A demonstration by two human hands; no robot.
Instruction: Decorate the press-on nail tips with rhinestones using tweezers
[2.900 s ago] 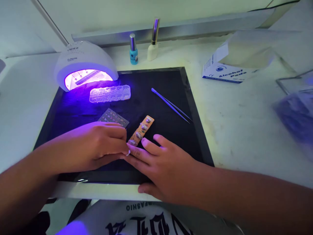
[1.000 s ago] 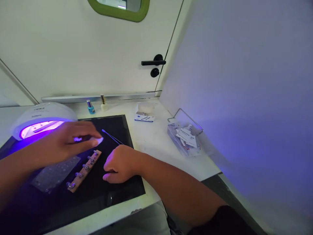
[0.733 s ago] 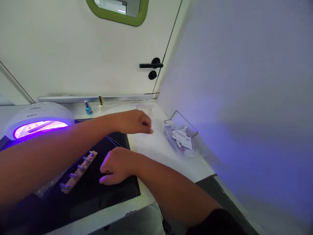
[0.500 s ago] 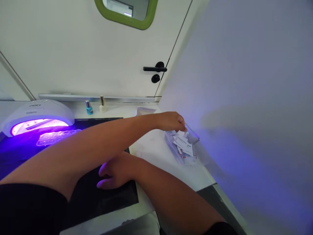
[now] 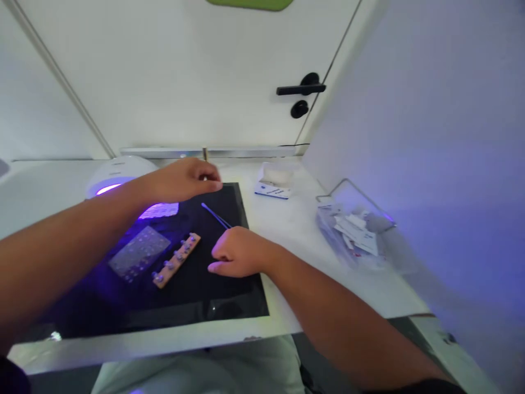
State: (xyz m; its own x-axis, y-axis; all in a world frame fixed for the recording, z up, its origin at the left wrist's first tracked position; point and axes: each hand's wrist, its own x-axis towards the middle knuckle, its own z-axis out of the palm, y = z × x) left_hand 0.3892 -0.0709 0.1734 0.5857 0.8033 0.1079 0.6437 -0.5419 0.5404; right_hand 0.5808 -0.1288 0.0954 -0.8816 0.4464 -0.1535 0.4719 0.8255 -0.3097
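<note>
My left hand (image 5: 184, 179) is over the far part of the black mat (image 5: 197, 295). Its fingers are curled with a gap to the thumb, and I see nothing held. Just behind it shows the gold cap of a nail polish bottle (image 5: 205, 155). My right hand (image 5: 240, 253) is loosely closed at the mat's right side; anything inside it is hidden. Thin tweezers (image 5: 215, 215) run from behind its knuckles; I cannot tell whether it touches them. Left of it are a wooden strip (image 5: 177, 261) with several nail tips on small stands and a clear sheet (image 5: 140, 253) with small decorations.
A white nail lamp (image 5: 123, 167) glows purple at the back left, with a clear case (image 5: 162, 210) before it. A small white box (image 5: 274, 183) stands beyond the mat. Against the right wall is a clear bin (image 5: 342, 238) of packets and cards with a metal handle.
My left hand has left the clear bin and moved left to the mat's far part. The view has turned left, and the nail strip, clear sheet and tweezers now show.
</note>
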